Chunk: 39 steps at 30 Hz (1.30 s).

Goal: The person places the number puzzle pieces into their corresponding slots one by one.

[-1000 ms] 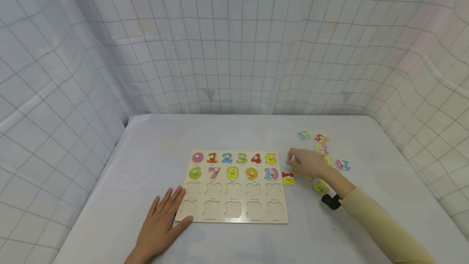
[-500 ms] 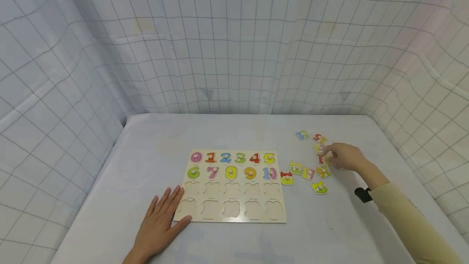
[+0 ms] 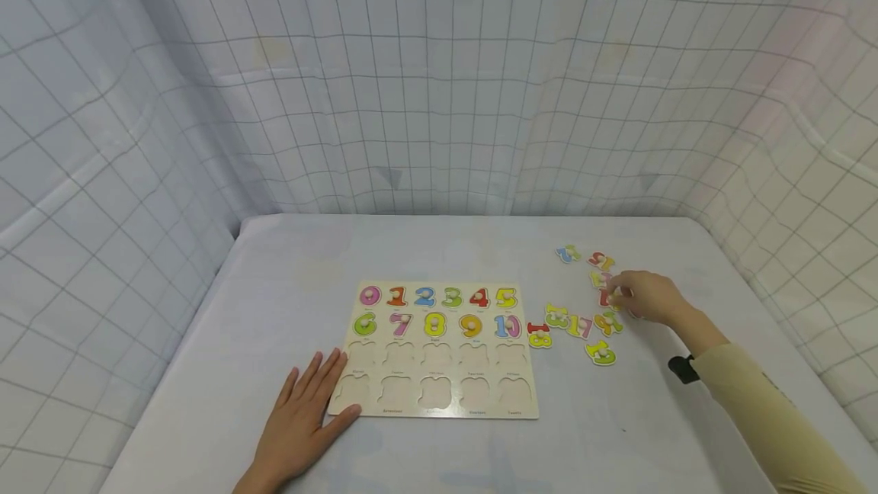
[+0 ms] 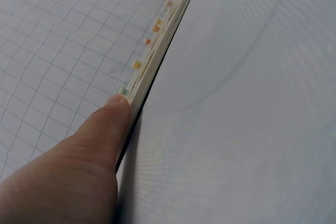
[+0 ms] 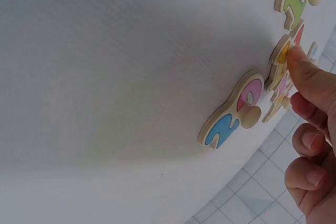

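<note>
A wooden number puzzle board (image 3: 425, 391) lies mid-table, with numbers 0 to 10 seated and its lower two rows of slots bare. My left hand (image 3: 305, 410) lies flat at the board's lower left corner, thumb (image 4: 100, 140) against the board edge (image 4: 157, 51). To the right of the board my right hand (image 3: 620, 294) reaches into the loose number pieces. Its fingers are curled and the thumb (image 5: 307, 77) pinches a red and yellow piece (image 3: 606, 298) (image 5: 283, 59). A pink and blue piece (image 5: 231, 114) lies beside that hand.
Several more loose pieces lie right of the board: a red and yellow one (image 3: 538, 334), a green one (image 3: 557, 316), a yellow one (image 3: 600, 353), a blue one (image 3: 568, 253). Grid-patterned fabric walls enclose the white table (image 3: 288, 265) on three sides.
My right hand moved right from beside the board into the loose pieces and settled on the red and yellow piece. My left hand stayed put.
</note>
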{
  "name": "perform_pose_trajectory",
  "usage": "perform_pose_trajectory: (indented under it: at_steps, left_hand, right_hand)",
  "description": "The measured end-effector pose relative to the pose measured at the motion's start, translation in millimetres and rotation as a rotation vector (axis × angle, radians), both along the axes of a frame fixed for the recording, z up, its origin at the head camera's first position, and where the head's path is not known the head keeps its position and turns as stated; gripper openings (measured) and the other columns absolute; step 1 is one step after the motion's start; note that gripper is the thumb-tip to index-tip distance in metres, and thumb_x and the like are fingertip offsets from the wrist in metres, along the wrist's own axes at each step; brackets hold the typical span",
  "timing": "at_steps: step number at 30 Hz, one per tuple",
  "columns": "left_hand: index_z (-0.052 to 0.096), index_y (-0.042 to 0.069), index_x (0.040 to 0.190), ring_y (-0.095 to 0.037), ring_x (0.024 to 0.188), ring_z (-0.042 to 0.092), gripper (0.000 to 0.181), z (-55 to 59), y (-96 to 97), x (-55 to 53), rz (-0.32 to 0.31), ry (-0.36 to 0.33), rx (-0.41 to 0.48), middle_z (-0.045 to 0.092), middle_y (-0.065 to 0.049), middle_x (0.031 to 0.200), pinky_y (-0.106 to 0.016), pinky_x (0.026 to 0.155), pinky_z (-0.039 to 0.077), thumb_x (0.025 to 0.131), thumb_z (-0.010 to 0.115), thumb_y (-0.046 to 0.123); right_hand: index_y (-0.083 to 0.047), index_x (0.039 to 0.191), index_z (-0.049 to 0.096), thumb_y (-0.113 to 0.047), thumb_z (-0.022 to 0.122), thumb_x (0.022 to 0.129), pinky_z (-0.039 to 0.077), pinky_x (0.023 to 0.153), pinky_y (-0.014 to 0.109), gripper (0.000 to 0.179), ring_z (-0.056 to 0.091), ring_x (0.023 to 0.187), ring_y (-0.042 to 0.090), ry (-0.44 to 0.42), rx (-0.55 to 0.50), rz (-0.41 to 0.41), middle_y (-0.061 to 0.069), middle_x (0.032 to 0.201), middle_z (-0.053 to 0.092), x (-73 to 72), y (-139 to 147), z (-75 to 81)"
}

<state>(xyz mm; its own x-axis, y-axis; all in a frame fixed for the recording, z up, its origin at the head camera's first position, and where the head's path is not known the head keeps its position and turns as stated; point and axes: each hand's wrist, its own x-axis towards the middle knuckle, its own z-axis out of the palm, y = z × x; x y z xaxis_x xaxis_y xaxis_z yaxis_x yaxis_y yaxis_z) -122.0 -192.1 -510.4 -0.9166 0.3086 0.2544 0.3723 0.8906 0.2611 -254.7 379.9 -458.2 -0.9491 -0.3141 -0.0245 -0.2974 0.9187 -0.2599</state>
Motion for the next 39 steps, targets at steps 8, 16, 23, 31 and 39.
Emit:
perform_pose_trajectory:
  at_steps: [8,16,23,31,39]
  left_hand:
    - [0.03,0.016,0.15,-0.025,0.14,0.02,0.078,-5.0,-0.7,-1.2,0.007,0.004,-0.004,0.034,-0.004,0.15,-0.042,0.113,0.004,0.089,0.054,0.058]
    - [0.029,0.016,0.151,-0.025,0.141,0.02,0.078,-3.1,-1.0,-1.0,0.008,0.0,-0.007,0.034,-0.004,0.151,-0.042,0.113,0.003,0.089,0.053,0.058]
    - [0.029,0.016,0.151,-0.026,0.14,0.02,0.078,-0.8,-0.1,-0.3,0.007,-0.016,-0.002,0.033,-0.004,0.151,-0.044,0.113,0.005,0.09,0.053,0.058]
    - [0.03,0.015,0.15,-0.027,0.14,0.022,0.078,-0.8,0.3,-2.1,0.001,-0.008,0.002,0.034,-0.005,0.151,-0.044,0.112,0.006,0.089,0.054,0.057]
    - [0.031,0.014,0.15,-0.028,0.14,0.021,0.077,0.8,1.0,0.7,0.006,-0.02,0.005,0.034,-0.005,0.151,-0.045,0.112,0.007,0.09,0.053,0.057]
  right_hand:
    - [-0.01,0.088,0.065,-0.016,0.072,0.085,0.035,0.048,0.027,0.01,0.04,0.053,0.007,0.11,0.068,0.083,-0.008,0.069,0.049,4.3,-8.6,10.2]
    - [-0.012,0.081,0.051,-0.023,0.064,0.092,0.032,0.046,0.026,0.02,0.036,0.05,0.008,0.057,0.091,0.12,-0.006,0.066,0.043,7.3,-45.5,23.1]
    - [-0.016,0.076,0.044,-0.028,0.052,0.096,0.031,0.043,0.025,0.025,0.037,0.043,0.008,0.016,0.034,0.123,-0.006,0.062,0.04,12.2,-94.5,22.3]
    - [-0.019,0.072,0.044,-0.03,0.056,0.095,0.025,0.041,0.021,0.028,0.033,0.045,0.005,0.193,0.046,0.28,-0.009,0.064,0.038,15.4,-159.8,18.1]
    - [-0.021,0.073,0.046,-0.034,0.056,0.095,0.027,0.042,0.02,0.027,0.036,0.049,0.004,0.223,-0.013,0.378,-0.012,0.065,0.041,19.9,-246.0,10.6]
